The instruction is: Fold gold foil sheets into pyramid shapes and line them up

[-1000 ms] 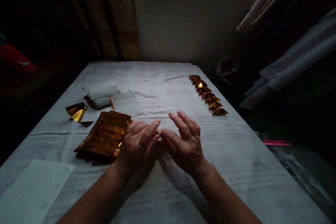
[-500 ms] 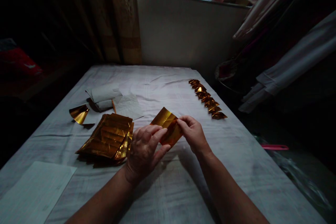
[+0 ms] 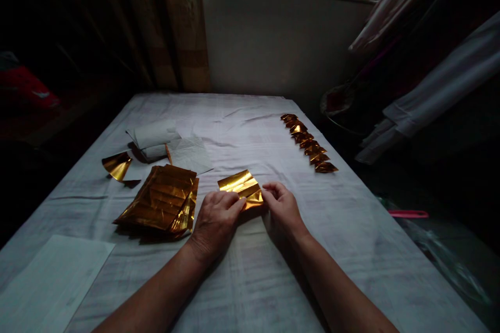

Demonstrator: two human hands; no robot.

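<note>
A sheet of gold foil paper [image 3: 241, 186] lies low over the white cloth-covered table [image 3: 351, 229], partly folded. My left hand [image 3: 215, 221] pinches its near left edge with closed fingers. My right hand [image 3: 282, 209] grips its near right corner, fingers curled. A stack of gold foil sheets [image 3: 162, 199] sits just left of my left hand. A row of several small folded gold pieces [image 3: 308, 144] runs along the table's right side.
A loose curled gold piece [image 3: 116, 165] and folded white papers [image 3: 156, 138] lie at the left back. A white sheet [image 3: 50, 281] rests at the near left corner. Curtains and a wall stand behind; the table's right edge drops to a dark floor.
A second ago both hands were together with little of the foil showing. They then lifted a gold sheet, and now it is lowered to the cloth and creased between both hands.
</note>
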